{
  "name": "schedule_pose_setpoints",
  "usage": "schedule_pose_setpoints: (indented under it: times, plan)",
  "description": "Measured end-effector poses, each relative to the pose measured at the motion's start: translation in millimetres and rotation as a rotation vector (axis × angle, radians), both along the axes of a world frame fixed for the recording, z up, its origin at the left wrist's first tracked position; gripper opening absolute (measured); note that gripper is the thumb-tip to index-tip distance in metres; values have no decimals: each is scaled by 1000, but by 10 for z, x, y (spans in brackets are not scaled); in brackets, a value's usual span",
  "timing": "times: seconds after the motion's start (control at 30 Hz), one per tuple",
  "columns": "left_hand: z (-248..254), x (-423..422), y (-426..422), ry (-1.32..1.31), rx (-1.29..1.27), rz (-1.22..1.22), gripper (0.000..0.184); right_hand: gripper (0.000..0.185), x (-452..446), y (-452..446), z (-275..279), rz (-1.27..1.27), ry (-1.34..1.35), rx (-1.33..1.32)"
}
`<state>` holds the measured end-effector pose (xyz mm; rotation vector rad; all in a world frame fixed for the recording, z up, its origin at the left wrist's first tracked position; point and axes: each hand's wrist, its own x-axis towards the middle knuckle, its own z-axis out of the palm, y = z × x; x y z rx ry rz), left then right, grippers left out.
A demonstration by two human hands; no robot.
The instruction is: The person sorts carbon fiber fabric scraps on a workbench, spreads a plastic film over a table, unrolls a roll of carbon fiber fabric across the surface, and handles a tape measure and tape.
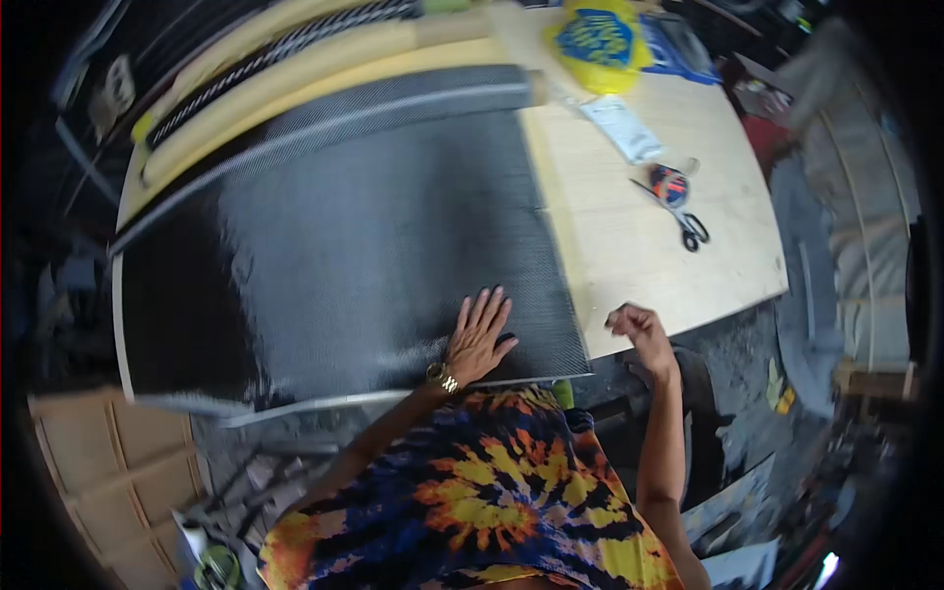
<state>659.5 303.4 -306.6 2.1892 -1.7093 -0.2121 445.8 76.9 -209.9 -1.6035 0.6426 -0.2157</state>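
Note:
A sheet of dark woven fabric (374, 226) covers much of the wooden table (629, 265), its far end running into a roll (413, 98). My left hand (479, 339), with a gold watch at the wrist, lies flat on the fabric near its front edge, fingers spread and holding nothing. Over the table's front edge, right of the fabric, is my right hand (637, 329). Its fingers are curled together, and whatever they may hold is too small to make out.
Black-handled scissors (693, 233) lie by a tape roll (670, 185) on the right, with a white packet (622, 128) and a yellow bag (598, 44) farther back. Pale rolls (285, 93) lie along the far left. Wooden panels (113, 482) stand at lower left.

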Motion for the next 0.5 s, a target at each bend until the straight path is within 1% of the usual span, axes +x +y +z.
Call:
schedule_pose_setpoints:
  times: [0.03,0.07,0.13,0.2,0.27,0.3,0.33,0.37,0.43,0.5]
  plan:
    - [42,-70,-12,49,7,7,66,15,100,-67,64,-37,115,-48]
    - [73,-148,-9,57,6,14,66,14,171,-131,113,-27,123,-63]
    - [89,-312,23,69,-35,95,66,20,215,-346,67,79,101,-94]
    - [265,-393,36,56,-58,178,64,23,370,-571,40,201,152,-60]
    - [420,-504,104,94,-22,305,62,25,515,-707,17,291,175,25]
    - [489,-518,147,105,-1,357,62,26,622,-732,19,356,129,30]
    - [127,-672,84,143,-14,442,60,25,589,-829,-378,397,135,20]
    - [88,-753,104,130,15,514,60,25,615,-888,-469,426,135,36]
    - [14,-873,195,145,53,654,59,25,734,-882,-448,498,148,29]
    - [182,-930,326,182,85,820,59,17,823,-904,-475,549,157,11]
